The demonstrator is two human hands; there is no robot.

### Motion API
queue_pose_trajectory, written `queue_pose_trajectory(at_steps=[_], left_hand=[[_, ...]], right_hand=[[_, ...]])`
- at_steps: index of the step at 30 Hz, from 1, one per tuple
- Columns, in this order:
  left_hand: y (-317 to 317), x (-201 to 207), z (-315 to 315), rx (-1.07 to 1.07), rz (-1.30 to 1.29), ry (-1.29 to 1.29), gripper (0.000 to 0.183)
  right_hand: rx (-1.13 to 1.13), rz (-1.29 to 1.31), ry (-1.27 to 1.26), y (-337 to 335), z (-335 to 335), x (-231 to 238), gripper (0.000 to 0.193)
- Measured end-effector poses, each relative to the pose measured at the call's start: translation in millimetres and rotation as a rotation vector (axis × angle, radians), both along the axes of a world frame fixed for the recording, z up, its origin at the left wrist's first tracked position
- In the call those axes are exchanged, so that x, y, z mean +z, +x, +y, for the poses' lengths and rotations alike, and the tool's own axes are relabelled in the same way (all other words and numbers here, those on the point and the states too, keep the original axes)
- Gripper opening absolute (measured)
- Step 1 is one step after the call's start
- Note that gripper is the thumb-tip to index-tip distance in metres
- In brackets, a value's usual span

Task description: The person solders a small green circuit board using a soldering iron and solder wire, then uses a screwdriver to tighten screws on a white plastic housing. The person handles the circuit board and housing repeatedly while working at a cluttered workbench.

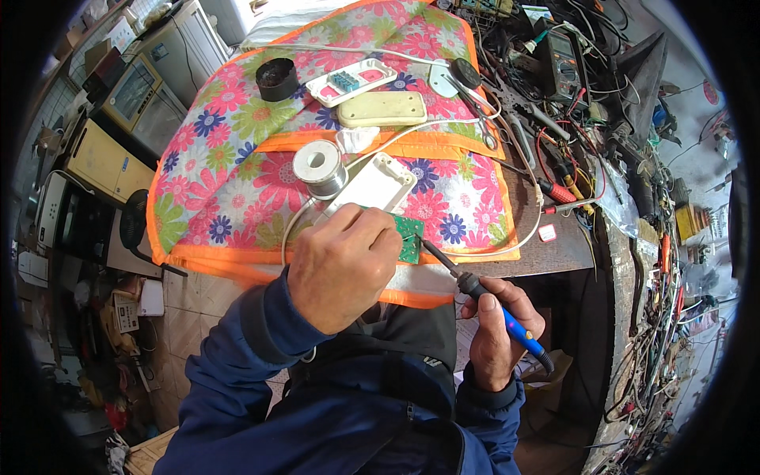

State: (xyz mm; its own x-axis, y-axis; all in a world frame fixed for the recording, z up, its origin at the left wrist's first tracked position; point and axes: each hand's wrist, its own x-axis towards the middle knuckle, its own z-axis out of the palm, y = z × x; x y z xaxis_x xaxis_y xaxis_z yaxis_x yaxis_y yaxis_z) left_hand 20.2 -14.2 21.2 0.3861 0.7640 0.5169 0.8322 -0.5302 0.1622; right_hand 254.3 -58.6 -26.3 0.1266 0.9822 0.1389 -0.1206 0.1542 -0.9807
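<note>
My left hand is closed over a green circuit board, its fingertips hidden beneath the knuckles. My right hand grips a soldering iron with a blue handle. The iron's dark metal tip meets the board near its right edge, or hovers just over it. Directly beyond the board lies an open white plastic casing. A spool of solder wire stands upright to the left of that casing.
A floral cloth with orange edging covers the work surface. Farther back are a cream cover, a white shell with a blue part and a round black container. Scissors, cables and a multimeter crowd the right side.
</note>
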Motion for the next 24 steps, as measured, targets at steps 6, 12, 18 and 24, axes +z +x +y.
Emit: queue_pose_trajectory(at_steps=[6,12,18,24], left_hand=[[0.6,0.1,0.2,0.009,0.015,-0.017,0.019],[1.0,3.6,-0.9,0.009,0.029,-0.031,0.019],[0.6,2.1,-0.1,0.004,0.017,-0.035,0.018],[1.1,5.5,-0.8,0.005,0.023,-0.038,0.016]], right_hand=[[0.007,-0.005,0.004,0.8,0.3,-0.5,0.029],[-0.054,-0.029,0.028,-3.4,1.7,-1.2,0.031],[-0.007,-0.014,0.003,-0.1,0.1,1.2,0.029],[-0.008,-0.006,0.002,-0.5,0.9,1.8,0.028]])
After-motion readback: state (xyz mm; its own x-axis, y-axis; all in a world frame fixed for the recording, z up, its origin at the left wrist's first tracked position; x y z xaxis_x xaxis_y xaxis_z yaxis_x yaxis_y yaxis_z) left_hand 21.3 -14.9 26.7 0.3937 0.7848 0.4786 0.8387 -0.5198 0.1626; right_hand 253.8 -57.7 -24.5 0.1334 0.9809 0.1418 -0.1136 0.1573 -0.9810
